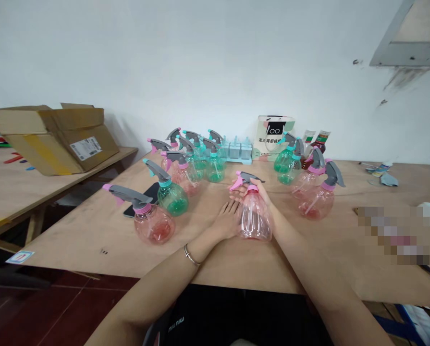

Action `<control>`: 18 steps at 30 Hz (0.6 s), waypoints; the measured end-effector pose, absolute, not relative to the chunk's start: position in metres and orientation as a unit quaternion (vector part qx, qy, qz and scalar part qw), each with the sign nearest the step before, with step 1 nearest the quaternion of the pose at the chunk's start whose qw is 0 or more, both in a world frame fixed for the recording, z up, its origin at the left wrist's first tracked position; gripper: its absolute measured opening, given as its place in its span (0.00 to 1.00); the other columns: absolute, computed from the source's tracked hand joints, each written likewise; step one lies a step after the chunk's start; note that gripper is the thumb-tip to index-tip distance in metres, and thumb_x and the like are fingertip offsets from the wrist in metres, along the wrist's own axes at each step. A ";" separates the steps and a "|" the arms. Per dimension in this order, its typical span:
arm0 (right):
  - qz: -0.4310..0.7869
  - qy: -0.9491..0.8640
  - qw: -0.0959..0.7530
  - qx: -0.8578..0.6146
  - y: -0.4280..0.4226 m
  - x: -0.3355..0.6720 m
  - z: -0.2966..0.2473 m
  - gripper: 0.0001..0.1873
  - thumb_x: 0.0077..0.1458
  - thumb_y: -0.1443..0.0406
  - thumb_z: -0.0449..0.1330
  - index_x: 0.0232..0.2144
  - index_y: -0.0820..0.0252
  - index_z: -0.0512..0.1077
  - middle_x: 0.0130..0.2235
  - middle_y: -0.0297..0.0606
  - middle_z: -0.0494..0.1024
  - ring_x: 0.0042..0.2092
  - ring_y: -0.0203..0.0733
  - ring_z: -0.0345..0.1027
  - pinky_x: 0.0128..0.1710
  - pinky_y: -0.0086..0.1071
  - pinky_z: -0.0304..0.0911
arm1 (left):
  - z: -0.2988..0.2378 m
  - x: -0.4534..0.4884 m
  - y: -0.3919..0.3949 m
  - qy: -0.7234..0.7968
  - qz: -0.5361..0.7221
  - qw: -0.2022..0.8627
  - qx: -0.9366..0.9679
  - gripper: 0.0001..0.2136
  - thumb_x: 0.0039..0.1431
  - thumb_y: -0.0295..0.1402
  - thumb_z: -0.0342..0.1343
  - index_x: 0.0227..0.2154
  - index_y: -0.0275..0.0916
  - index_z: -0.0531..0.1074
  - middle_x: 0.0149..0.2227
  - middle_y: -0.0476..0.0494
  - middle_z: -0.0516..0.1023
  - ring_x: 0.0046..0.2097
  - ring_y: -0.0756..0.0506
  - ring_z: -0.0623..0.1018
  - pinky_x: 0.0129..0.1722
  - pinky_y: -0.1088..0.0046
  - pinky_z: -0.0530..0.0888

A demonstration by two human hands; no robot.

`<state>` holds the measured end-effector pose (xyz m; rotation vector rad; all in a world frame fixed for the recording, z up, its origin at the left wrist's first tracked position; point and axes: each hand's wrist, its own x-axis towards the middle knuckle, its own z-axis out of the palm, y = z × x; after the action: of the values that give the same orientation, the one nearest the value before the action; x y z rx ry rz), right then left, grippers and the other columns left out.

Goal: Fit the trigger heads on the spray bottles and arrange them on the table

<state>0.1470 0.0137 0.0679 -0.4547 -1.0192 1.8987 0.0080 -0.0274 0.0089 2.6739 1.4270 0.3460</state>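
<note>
White wall (200, 62) out back, wooden table (92, 230) below it. Fingers of the right hand (264, 194) are curled round the neck of a pink spray bottle (254, 218), roughly mid-table; the left hand (225, 222) is laid open beside it, contact hard to call. Farther out, more bottles (173, 199) are clustered both sides. Trigger heads (131, 195) look fitted already; what's left can't be told.

Silver bracelet (187, 254), black clothing (215, 312)
</note>
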 end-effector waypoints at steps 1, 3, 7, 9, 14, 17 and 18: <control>0.766 -0.417 0.453 -0.187 0.013 0.148 0.065 0.20 0.59 0.54 0.50 0.38 0.63 0.73 0.36 0.43 0.81 0.39 0.43 0.76 0.46 0.39 0.72 | 0.010 0.009 -0.028 0.470 0.102 0.050 0.875 0.31 0.64 0.45 0.47 0.64 0.29 0.53 0.66 0.26 0.55 0.66 0.32 0.56 0.64 0.53 0.54; 0.757 -0.426 0.456 -0.196 0.012 0.150 0.060 0.19 0.57 0.53 0.52 0.37 0.63 0.73 0.34 0.43 0.81 0.38 0.43 0.76 0.43 0.37 0.72 | 0.012 0.009 -0.029 0.475 0.089 0.056 0.874 0.32 0.65 0.46 0.44 0.65 0.29 0.51 0.66 0.27 0.54 0.68 0.32 0.54 0.65 0.52 0.52; 0.710 -0.440 0.505 -0.216 0.008 0.152 0.059 0.17 0.54 0.52 0.55 0.31 0.60 0.72 0.29 0.40 0.79 0.37 0.44 0.75 0.35 0.33 0.72 | 0.015 0.008 -0.029 0.474 0.056 0.050 0.877 0.32 0.65 0.45 0.46 0.65 0.30 0.50 0.69 0.29 0.48 0.69 0.33 0.48 0.66 0.54 0.49; 0.678 -0.445 0.543 -0.216 0.005 0.153 0.061 0.16 0.51 0.52 0.56 0.30 0.59 0.71 0.28 0.38 0.78 0.36 0.44 0.75 0.33 0.32 0.71 | 0.015 0.007 -0.028 0.470 0.027 0.044 0.881 0.35 0.62 0.44 0.51 0.66 0.29 0.49 0.69 0.28 0.45 0.69 0.32 0.46 0.67 0.54 0.47; 0.659 -0.464 0.546 -0.227 -0.003 0.158 0.062 0.16 0.47 0.53 0.59 0.33 0.58 0.72 0.30 0.38 0.79 0.37 0.43 0.74 0.33 0.32 0.70 | 0.010 0.007 -0.025 0.475 0.042 0.036 0.878 0.33 0.64 0.46 0.47 0.66 0.32 0.51 0.69 0.31 0.47 0.70 0.35 0.47 0.67 0.57 0.47; 0.669 -0.476 0.527 -0.220 -0.007 0.158 0.060 0.17 0.47 0.52 0.58 0.34 0.58 0.73 0.30 0.39 0.79 0.36 0.44 0.74 0.33 0.34 0.70 | 0.008 0.007 -0.025 0.480 0.062 0.037 0.874 0.31 0.65 0.47 0.44 0.66 0.33 0.51 0.69 0.32 0.47 0.70 0.35 0.47 0.67 0.56 0.48; 0.670 -0.475 0.528 -0.216 -0.008 0.158 0.060 0.17 0.48 0.52 0.58 0.34 0.58 0.73 0.30 0.39 0.79 0.35 0.45 0.74 0.33 0.34 0.70 | 0.008 0.007 -0.025 0.481 0.061 0.039 0.873 0.31 0.66 0.47 0.43 0.66 0.34 0.51 0.69 0.31 0.47 0.70 0.35 0.47 0.67 0.56 0.47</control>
<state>0.1576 -0.0084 0.0605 -0.5153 -1.1352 1.6008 0.0072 -0.0253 0.0079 2.6773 1.4759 0.1869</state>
